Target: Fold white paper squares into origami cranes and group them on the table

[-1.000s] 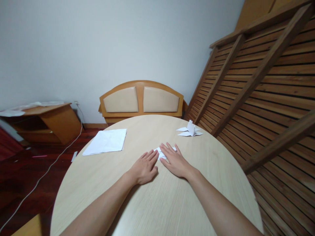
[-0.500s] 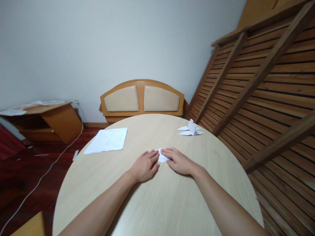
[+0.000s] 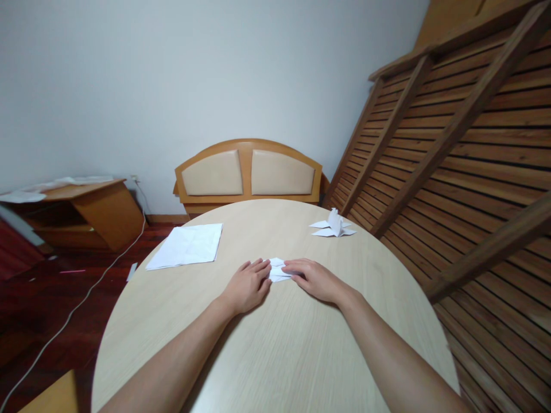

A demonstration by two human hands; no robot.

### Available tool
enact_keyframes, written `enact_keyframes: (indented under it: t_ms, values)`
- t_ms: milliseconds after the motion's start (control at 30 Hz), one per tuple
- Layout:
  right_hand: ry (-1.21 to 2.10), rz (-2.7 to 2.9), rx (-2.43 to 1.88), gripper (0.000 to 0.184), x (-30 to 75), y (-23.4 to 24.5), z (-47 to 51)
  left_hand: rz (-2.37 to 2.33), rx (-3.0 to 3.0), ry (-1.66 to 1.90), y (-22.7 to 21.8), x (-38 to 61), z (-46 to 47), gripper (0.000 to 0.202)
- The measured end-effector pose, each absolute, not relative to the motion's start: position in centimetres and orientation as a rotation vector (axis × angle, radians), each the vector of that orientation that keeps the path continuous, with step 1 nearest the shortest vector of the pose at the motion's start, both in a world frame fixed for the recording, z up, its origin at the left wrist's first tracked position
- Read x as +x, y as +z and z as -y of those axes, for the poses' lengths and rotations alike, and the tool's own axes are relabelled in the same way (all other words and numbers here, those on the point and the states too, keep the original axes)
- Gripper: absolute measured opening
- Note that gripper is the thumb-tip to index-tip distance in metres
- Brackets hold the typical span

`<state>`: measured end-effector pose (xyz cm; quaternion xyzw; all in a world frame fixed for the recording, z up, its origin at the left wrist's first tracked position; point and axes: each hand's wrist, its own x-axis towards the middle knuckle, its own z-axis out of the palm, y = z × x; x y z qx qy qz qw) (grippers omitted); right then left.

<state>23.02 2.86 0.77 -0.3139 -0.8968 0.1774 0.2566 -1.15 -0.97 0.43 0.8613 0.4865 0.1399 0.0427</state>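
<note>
A small folded piece of white paper (image 3: 278, 271) lies flat on the round wooden table (image 3: 275, 350). My left hand (image 3: 249, 284) rests on its left end, fingers stretched out over the edge. On the right end lies my right hand (image 3: 313, 279), its fingers extended across the paper and the thumb near the lower edge. Both hands press from above, palms down, and their fingertips cover the paper's two ends. Between them its middle shows, with crease lines running across.
A stack of white sheets (image 3: 187, 245) lies at the table's left. Several folded white paper birds (image 3: 334, 225) stand at the back right. Beyond are a headboard (image 3: 247, 172) and a slatted wooden frame (image 3: 430, 172) leaning on the right. A cable (image 3: 92, 287) crosses the floor.
My left hand has slid a little to the left, so more of the folded paper shows between the hands. My right hand has barely moved.
</note>
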Motion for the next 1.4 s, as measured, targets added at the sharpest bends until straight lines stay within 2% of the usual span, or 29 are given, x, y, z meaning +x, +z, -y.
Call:
enact_keyframes:
  t_ms: [200, 300, 667, 867, 1033, 1400]
  values:
    - [0.477, 2.368, -0.935, 0.022, 23.2, 1.0, -3.0, -1.511, 2.638, 0.428, 0.3, -1.3, 0.9, 0.043]
    - [0.482, 2.335, -0.938, 0.019, 23.0, 1.4, -2.9, -1.515, 2.638, 0.455, 0.2, -1.3, 0.9, 0.043]
    - [0.612, 2.192, -1.114, 0.023, 22.7, 1.6, -2.8, -1.445, 2.671, 0.628, 0.7, -1.0, 1.0, 0.039]
    - [0.428, 2.293, -1.093, 0.022, 22.4, 2.3, -2.2, -1.437, 2.67, 0.632, 0.8, -1.3, 0.6, 0.036]
    - [0.369, 2.464, -0.934, 0.046, 21.9, 2.2, -1.8, -1.438, 2.658, 0.628, 1.0, -1.2, 0.7, 0.034]
    - [0.386, 2.488, -1.036, 0.037, 22.1, 2.6, -1.8, -1.406, 2.625, 0.647, 2.0, -0.8, 1.3, 0.036]
